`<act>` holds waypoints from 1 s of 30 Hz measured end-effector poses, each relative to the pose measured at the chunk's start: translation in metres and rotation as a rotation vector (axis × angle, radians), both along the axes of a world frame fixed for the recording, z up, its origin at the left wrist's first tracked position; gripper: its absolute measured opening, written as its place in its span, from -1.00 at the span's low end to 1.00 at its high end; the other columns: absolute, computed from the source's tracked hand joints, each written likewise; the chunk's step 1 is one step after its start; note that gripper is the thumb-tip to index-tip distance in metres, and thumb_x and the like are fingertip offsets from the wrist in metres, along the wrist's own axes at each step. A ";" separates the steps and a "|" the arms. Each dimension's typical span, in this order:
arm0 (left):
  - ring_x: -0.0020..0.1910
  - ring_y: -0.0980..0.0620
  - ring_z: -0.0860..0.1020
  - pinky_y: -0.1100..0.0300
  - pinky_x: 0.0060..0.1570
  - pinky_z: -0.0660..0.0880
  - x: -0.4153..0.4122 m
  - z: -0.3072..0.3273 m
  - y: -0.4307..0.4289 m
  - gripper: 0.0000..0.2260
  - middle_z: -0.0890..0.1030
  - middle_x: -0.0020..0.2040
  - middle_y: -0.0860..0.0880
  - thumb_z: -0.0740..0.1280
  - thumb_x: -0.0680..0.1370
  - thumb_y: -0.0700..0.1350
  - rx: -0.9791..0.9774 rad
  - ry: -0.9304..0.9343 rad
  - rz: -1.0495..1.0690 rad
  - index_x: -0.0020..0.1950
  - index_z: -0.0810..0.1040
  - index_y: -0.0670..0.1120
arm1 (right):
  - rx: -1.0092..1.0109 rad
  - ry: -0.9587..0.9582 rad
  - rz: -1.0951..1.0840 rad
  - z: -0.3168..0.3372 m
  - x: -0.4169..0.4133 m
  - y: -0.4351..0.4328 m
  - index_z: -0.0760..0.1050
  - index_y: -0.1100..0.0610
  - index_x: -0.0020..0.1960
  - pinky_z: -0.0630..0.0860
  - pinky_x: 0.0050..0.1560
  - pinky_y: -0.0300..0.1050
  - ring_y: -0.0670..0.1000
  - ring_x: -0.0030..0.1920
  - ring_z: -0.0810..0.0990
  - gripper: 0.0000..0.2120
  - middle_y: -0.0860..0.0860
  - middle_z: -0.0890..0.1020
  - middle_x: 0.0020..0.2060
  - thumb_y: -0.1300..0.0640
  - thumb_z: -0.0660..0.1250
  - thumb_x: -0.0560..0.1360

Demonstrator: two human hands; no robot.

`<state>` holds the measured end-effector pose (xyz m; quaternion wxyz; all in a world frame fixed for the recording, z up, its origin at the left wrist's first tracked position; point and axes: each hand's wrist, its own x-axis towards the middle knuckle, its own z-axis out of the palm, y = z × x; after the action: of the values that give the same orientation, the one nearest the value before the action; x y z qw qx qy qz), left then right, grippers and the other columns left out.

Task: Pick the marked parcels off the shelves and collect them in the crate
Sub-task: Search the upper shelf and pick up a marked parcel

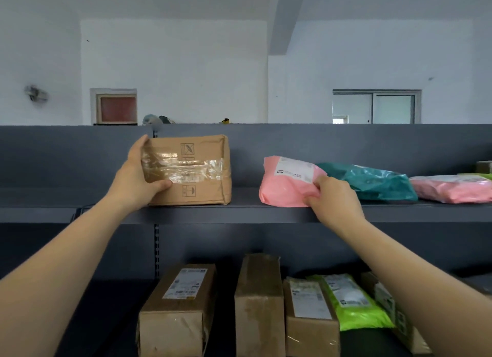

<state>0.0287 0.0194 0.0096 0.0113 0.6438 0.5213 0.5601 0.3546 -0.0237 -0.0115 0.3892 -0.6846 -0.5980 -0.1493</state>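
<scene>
A taped brown cardboard parcel (pixel 197 167) stands on the top shelf (pixel 239 210). My left hand (pixel 138 175) grips its left end, thumb across the front and fingers behind the top corner. To the right lies a pink plastic mailer (pixel 285 183) with a white label. My right hand (pixel 332 197) pinches its right lower edge. No crate is in view.
A teal mailer (pixel 372 181) and another pink mailer (pixel 452 187) lie further right on the same shelf. On the shelf below stand several brown boxes (pixel 181 308) and a lime green mailer (pixel 351 303). A grey back panel (pixel 66 157) closes the shelf behind.
</scene>
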 end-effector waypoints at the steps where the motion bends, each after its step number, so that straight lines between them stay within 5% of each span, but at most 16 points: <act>1: 0.37 -0.15 0.34 -0.07 0.33 0.29 0.000 -0.001 0.001 -0.12 0.32 0.44 -0.08 0.49 0.41 -0.19 -0.001 -0.002 0.005 0.52 -0.01 0.15 | 0.019 0.001 0.021 -0.001 0.001 -0.002 0.35 0.13 -0.13 0.27 -0.24 -0.11 0.12 -0.22 0.37 -0.90 0.14 0.55 -0.16 0.18 0.29 0.50; 6: 0.39 -0.16 0.31 -0.11 0.36 0.28 0.000 -0.006 -0.002 -0.15 0.29 0.45 -0.10 0.51 0.39 -0.15 0.021 0.029 0.042 0.51 0.05 0.09 | 0.177 0.099 0.176 -0.013 0.008 -0.007 0.42 0.12 -0.12 0.36 -0.18 -0.13 0.08 -0.18 0.48 -0.89 0.06 0.59 -0.14 0.26 0.34 0.46; 11: 0.45 -0.20 0.02 -0.15 0.38 0.12 0.027 -0.010 -0.028 -0.37 0.11 0.47 -0.15 0.40 0.49 -0.06 0.232 0.110 0.272 0.48 0.19 -0.10 | 0.310 0.115 0.267 -0.025 0.016 -0.012 0.40 0.11 -0.18 0.31 -0.27 -0.18 0.00 -0.22 0.46 -0.85 -0.03 0.56 -0.21 0.29 0.34 0.47; 14: 0.38 -0.11 0.16 0.00 0.34 0.17 0.061 -0.011 -0.053 -0.48 0.27 0.37 -0.13 0.35 0.52 -0.01 0.334 0.242 0.147 0.43 0.30 -0.09 | 0.352 0.138 0.260 -0.029 0.020 -0.015 0.40 0.17 -0.25 0.33 -0.32 -0.25 -0.02 -0.27 0.44 -0.83 -0.04 0.51 -0.30 0.33 0.33 0.46; 18: 0.36 0.03 0.32 0.08 0.34 0.28 0.114 -0.024 -0.071 -0.39 0.38 0.39 -0.01 0.31 0.50 0.15 0.156 0.448 -0.147 0.48 0.22 -0.02 | 0.373 0.145 0.293 -0.032 0.021 -0.025 0.36 0.13 -0.30 0.31 -0.32 -0.27 -0.08 -0.30 0.42 -0.76 -0.09 0.46 -0.34 0.34 0.33 0.45; 23: 0.33 0.14 0.39 0.13 0.31 0.37 0.154 -0.037 -0.068 -0.16 0.36 0.42 0.12 0.42 0.43 0.11 -0.080 0.270 -0.469 0.54 -0.04 0.06 | 0.364 0.136 0.371 -0.036 0.026 -0.037 0.39 0.11 -0.30 0.34 -0.32 -0.26 -0.08 -0.30 0.44 -0.76 -0.09 0.49 -0.33 0.30 0.40 0.44; 30: 0.25 0.17 0.43 0.10 0.27 0.41 0.162 -0.046 -0.072 -0.20 0.42 0.30 0.21 0.43 0.46 -0.16 0.008 0.185 -0.477 0.52 0.00 0.14 | 0.325 0.177 0.445 -0.037 0.031 -0.051 0.45 0.10 -0.25 0.48 -0.23 -0.15 -0.05 -0.24 0.51 -0.81 -0.10 0.54 -0.30 0.22 0.44 0.43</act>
<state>0.1910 -0.0529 -0.0360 0.0927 0.7969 0.3514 0.4825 0.3861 -0.0745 -0.0489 0.5677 -0.4755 -0.6655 -0.0938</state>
